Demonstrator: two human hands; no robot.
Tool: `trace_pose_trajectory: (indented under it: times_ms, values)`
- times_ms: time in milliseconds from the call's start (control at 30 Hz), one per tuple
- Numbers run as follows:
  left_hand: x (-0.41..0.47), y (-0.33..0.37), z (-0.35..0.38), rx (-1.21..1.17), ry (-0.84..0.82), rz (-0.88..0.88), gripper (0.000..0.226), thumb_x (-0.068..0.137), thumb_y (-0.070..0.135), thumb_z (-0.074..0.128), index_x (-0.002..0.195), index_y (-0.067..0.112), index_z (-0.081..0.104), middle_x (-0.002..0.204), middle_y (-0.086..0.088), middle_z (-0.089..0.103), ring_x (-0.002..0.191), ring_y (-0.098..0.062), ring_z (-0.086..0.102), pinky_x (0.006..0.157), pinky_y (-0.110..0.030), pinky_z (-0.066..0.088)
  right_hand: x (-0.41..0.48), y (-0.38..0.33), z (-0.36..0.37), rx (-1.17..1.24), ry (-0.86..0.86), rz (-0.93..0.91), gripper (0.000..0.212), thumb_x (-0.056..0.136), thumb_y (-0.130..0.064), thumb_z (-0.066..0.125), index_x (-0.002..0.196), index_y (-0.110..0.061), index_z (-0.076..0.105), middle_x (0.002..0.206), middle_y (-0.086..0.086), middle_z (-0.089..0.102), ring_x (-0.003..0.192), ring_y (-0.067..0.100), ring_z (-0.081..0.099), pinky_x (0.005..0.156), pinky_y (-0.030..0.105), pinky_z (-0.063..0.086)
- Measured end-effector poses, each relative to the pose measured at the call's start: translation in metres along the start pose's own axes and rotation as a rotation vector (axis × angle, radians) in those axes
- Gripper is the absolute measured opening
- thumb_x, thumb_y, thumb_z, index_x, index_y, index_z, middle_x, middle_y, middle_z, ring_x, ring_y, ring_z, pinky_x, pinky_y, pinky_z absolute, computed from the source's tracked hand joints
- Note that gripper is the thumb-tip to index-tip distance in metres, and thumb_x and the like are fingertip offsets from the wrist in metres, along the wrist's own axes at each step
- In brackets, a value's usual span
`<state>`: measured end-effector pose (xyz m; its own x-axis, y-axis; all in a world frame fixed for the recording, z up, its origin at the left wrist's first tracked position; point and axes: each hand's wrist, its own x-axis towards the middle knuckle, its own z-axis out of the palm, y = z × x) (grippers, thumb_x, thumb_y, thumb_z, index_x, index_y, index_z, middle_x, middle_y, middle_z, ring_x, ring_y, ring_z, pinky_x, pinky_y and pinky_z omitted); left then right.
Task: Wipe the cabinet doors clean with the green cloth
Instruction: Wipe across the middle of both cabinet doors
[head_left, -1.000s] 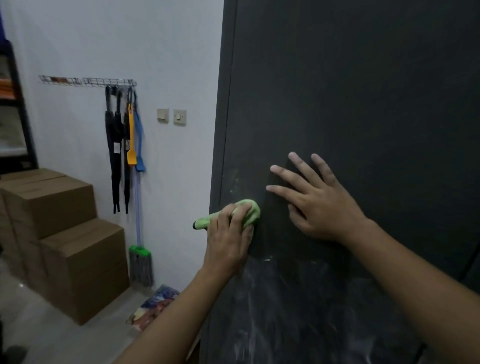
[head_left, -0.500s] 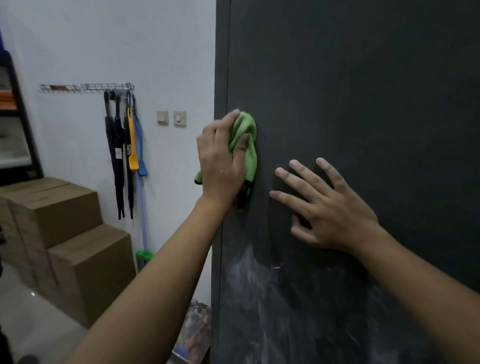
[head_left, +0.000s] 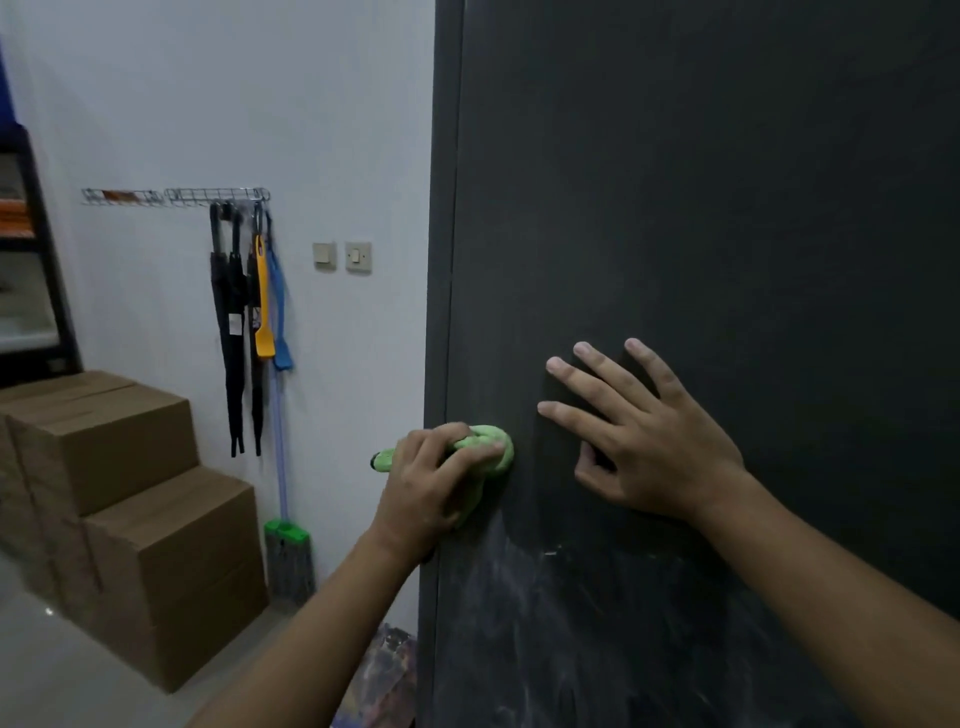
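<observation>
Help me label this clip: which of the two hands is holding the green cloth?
The left hand: its fingers curl round the green cloth against the cabinet door, while the right hand lies flat, fingers spread.

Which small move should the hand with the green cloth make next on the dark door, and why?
Probably slide the green cloth downward: the left hand holds it against the cabinet door near its left edge, and whitish smears lie just below.
</observation>
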<state>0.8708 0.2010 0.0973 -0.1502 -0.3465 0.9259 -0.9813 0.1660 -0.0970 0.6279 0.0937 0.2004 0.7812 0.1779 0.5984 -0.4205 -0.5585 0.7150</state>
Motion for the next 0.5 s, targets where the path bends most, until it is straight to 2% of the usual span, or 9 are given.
trace_pose_trajectory:
  times_ms: [67, 133, 200, 267, 367, 433, 500]
  values:
    - [0.015, -0.004, -0.006, -0.017, -0.001, -0.022, 0.050, 0.079, 0.019, 0.067, 0.125, 0.028, 0.051, 0.121, -0.001, 0.046, 0.103, -0.022, 0.047, 0.078, -0.044, 0.048, 0.000, -0.001, -0.001, 0.024, 0.021, 0.019, 0.049, 0.086, -0.036, 0.054, 0.134, -0.025, 0.063, 0.157, 0.011, 0.041, 0.148, 0.030, 0.034, 0.118, 0.057, 0.026]
    - [0.049, -0.002, -0.012, -0.074, 0.131, -0.154, 0.058, 0.074, 0.003, 0.066, 0.126, 0.024, 0.053, 0.117, -0.006, 0.051, 0.101, -0.024, 0.047, 0.084, -0.038, 0.044, 0.001, -0.002, -0.003, 0.048, 0.050, 0.092, 0.052, 0.082, -0.037, 0.058, 0.132, -0.025, 0.065, 0.153, 0.013, 0.046, 0.145, 0.032, 0.038, 0.118, 0.056, 0.027]
    - [0.096, 0.002, -0.018, -0.117, 0.311, -0.292, 0.050, 0.079, -0.005, 0.064, 0.124, 0.017, 0.060, 0.109, -0.010, 0.058, 0.099, -0.022, 0.049, 0.089, -0.022, 0.036, 0.001, -0.004, -0.005, 0.059, 0.094, 0.207, 0.056, 0.079, -0.039, 0.059, 0.133, -0.025, 0.064, 0.148, 0.015, 0.049, 0.141, 0.033, 0.041, 0.118, 0.055, 0.027]
    - [0.143, 0.011, -0.022, -0.147, 0.430, -0.341, 0.036, 0.088, 0.001, 0.065, 0.122, 0.012, 0.065, 0.106, -0.009, 0.062, 0.097, -0.019, 0.051, 0.089, -0.014, 0.032, 0.001, -0.006, -0.006, 0.083, 0.141, 0.304, 0.060, 0.078, -0.040, 0.059, 0.135, -0.021, 0.063, 0.143, 0.016, 0.051, 0.138, 0.034, 0.042, 0.119, 0.053, 0.025]
    - [0.185, 0.037, -0.021, -0.177, 0.452, -0.279, 0.043, 0.083, 0.000, 0.061, 0.122, 0.015, 0.069, 0.100, -0.008, 0.062, 0.092, -0.021, 0.053, 0.080, -0.021, 0.039, 0.001, -0.005, -0.005, 0.187, 0.215, 0.374, 0.058, 0.077, -0.036, 0.060, 0.128, -0.010, 0.064, 0.132, 0.021, 0.054, 0.133, 0.039, 0.045, 0.121, 0.050, 0.023]
    - [0.189, 0.050, -0.018, -0.156, 0.401, -0.134, 0.046, 0.079, 0.003, 0.057, 0.120, 0.018, 0.070, 0.096, -0.010, 0.062, 0.085, -0.024, 0.052, 0.074, -0.023, 0.036, 0.001, -0.004, -0.004, 0.265, 0.267, 0.388, 0.051, 0.075, -0.031, 0.060, 0.119, -0.005, 0.062, 0.126, 0.021, 0.055, 0.130, 0.040, 0.047, 0.122, 0.049, 0.023]
    - [0.176, 0.051, -0.012, -0.116, 0.341, 0.034, 0.038, 0.084, 0.012, 0.063, 0.119, 0.024, 0.067, 0.095, -0.011, 0.063, 0.081, -0.026, 0.053, 0.073, -0.025, 0.034, 0.000, -0.003, -0.004, 0.328, 0.306, 0.386, 0.045, 0.073, -0.028, 0.059, 0.112, -0.006, 0.057, 0.120, 0.020, 0.055, 0.127, 0.038, 0.047, 0.121, 0.048, 0.025]
